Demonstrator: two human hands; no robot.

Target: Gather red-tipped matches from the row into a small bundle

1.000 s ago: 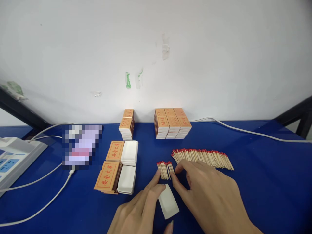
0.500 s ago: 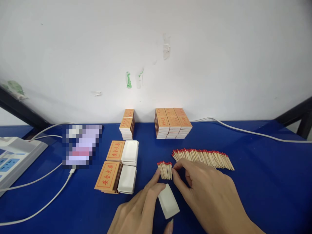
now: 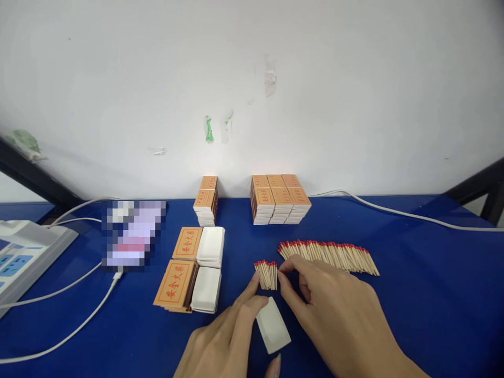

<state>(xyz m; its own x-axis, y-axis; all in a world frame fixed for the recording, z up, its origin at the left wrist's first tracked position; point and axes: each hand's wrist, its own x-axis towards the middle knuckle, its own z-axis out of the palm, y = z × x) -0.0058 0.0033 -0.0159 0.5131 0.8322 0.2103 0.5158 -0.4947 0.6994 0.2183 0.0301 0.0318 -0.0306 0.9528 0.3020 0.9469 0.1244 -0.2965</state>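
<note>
A small row of red-tipped matches (image 3: 268, 276) lies on the blue table, pressed between both hands' fingertips. My left hand (image 3: 226, 331) has one fingertip against the row's left side. Its other finger and thumb close on a white matchbox tray (image 3: 273, 326), at the far corner and near end. The tray's inside cannot be made out. The thumb and forefinger of my right hand (image 3: 334, 310) are pinched together at the row's right side. Just beyond that hand lies a longer row of matches (image 3: 328, 254), partly covered by it.
Left of my hands are stacks of orange matchbox sleeves (image 3: 175, 283) and white trays (image 3: 207, 289). Assembled matchboxes (image 3: 280, 202) and a smaller stack (image 3: 205, 202) stand by the wall. A blurred phone (image 3: 136, 236), cable (image 3: 90, 331) and power strip (image 3: 27, 262) occupy the left.
Almost nothing differs. Both hands, the small match row and the tray hold their places, and the whole view has shifted very slightly.
</note>
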